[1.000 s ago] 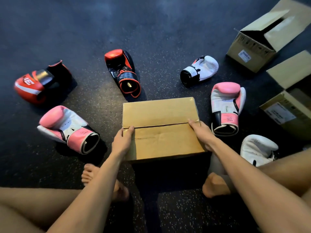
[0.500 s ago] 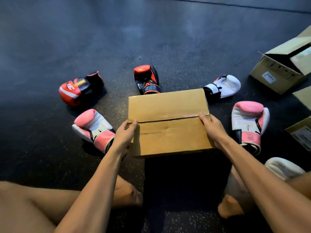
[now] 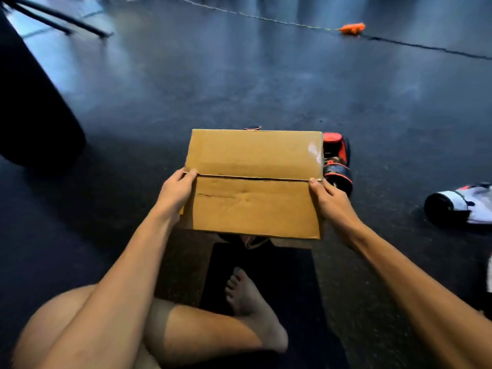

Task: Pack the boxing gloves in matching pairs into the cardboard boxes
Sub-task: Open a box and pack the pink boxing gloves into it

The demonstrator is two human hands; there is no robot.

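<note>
Head view, person seated cross-legged on dark floor (image 3: 266, 89).

- Cardboard box (image 3: 253, 182): frame centre, top flaps closed, seam running 9 to 3 o'clock. Held between both hands. It appears raised off the floor, with its dark shadow lying at 6 o'clock below it.
- Left grip (image 3: 175, 193): at 9 o'clock on the box, clenched on the box's left edge at the seam. Fingertips curl over onto the top flap and the palm lies against the side wall. Forearm extends straight from 7 o'clock, wrist in line.
- Right grip (image 3: 331, 201): at 3 o'clock on the box, grasping the right edge. The thumb tip lies on top at the seam end and the fingers wrap down the side wall. Forearm comes in from 5 o'clock.
- Red-and-black glove (image 3: 336, 161): on the floor at 2 o'clock, partly hidden behind the box's right corner.
- White glove (image 3: 463, 206): on the floor at 3 o'clock, well apart from the box, cuff opening facing 9 o'clock, cut by the frame edge.
- Bare foot (image 3: 247, 294): at 6 o'clock, sole up, resting over the crossed leg.
- Small orange object (image 3: 351, 28): far at 1 o'clock, blurred; cannot tell what it is
</note>
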